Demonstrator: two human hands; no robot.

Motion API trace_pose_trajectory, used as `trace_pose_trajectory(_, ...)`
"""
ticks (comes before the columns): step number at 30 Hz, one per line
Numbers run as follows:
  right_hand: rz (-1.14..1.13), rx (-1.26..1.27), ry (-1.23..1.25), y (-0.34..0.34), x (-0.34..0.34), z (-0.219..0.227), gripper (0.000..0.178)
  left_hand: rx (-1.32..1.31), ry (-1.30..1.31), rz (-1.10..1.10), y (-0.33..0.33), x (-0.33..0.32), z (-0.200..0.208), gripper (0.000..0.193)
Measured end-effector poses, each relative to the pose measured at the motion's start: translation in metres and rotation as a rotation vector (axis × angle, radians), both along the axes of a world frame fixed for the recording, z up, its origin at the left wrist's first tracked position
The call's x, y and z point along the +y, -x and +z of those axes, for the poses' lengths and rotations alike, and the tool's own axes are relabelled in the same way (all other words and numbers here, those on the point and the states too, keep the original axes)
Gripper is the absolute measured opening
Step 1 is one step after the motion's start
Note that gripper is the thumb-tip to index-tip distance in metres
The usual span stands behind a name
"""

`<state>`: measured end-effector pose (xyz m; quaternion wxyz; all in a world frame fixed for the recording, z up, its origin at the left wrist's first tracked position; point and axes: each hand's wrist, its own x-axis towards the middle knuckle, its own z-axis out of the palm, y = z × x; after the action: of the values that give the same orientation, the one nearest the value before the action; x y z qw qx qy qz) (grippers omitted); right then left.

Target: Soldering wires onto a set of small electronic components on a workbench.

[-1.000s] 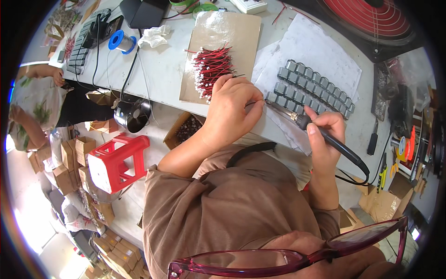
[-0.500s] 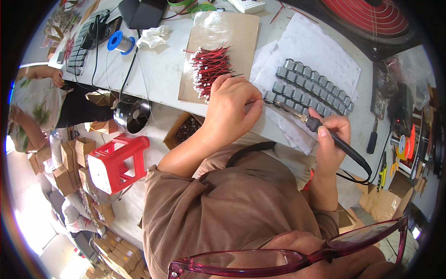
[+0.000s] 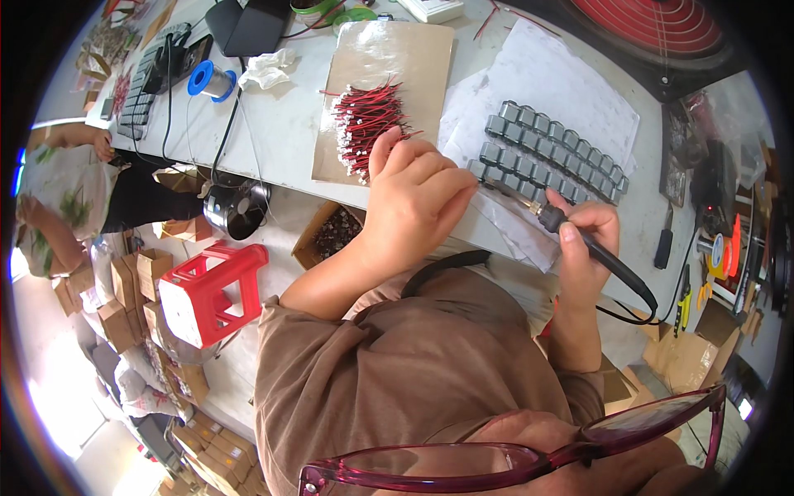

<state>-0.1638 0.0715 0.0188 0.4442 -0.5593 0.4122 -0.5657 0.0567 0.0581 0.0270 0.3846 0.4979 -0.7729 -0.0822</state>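
My right hand [image 3: 589, 236] grips a soldering iron [image 3: 552, 218] by its black handle, its metal tip pointing left at the near row of small grey metal cased parts [image 3: 546, 147], which look like small motors. Beside the left end of that row, my left hand [image 3: 418, 192] is closed in a pinch. Whatever sits between its thumb and forefinger is hidden. Just beyond the left hand lies a bundle of red and black wires [image 3: 372, 116] with white connectors, on a brown cardboard sheet [image 3: 413, 51]. White paper [image 3: 542, 70] lies under the grey parts.
A solder spool [image 3: 217, 81] and crumpled tissue [image 3: 269, 68] are at the left of the table [image 3: 281, 124]. A red-grilled fan [image 3: 653, 25] stands far right. A black-handled tool [image 3: 664, 244] lies near the right edge. A red stool [image 3: 211, 293] is on the floor; another person's arm [image 3: 70, 135] shows at left.
My left hand has turned a little, its pinch moving slightly right and down toward the grey parts. The soldering iron has shifted slightly left, still in my right hand.
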Motion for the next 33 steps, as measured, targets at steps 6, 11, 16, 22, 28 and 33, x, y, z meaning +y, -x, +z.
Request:
trace_pose_trajectory(6,0.004,-0.005,0.030,-0.0020,0.0019,-0.0025,0.015,-0.016,-0.022,-0.002,0.0049,-0.0012,-0.0016,0.011)
trace_pose_trajectory(11,0.016,0.013,0.039,-0.0016,0.0030,-0.0016,0.015,-0.004,-0.025,-0.007,0.0070,-0.0040,-0.0035,0.009)
trace_pose_trajectory(16,0.009,0.014,0.030,-0.0018,0.0038,-0.0025,0.015,0.002,-0.033,-0.001,0.0076,-0.0053,-0.0033,0.009)
trace_pose_trajectory(22,0.019,0.033,0.037,-0.0017,0.0043,-0.0026,0.015,-0.006,-0.047,0.006,0.0085,-0.0060,-0.0019,0.008)
trace_pose_trajectory(28,0.029,0.007,0.037,0.0000,0.0042,-0.0045,0.016,-0.009,-0.061,0.011,0.0090,-0.0060,-0.0011,0.008)
trace_pose_trajectory(33,0.016,0.023,0.042,-0.0037,0.0034,-0.0026,0.016,-0.024,-0.071,0.014,0.0082,-0.0054,0.0002,0.007)
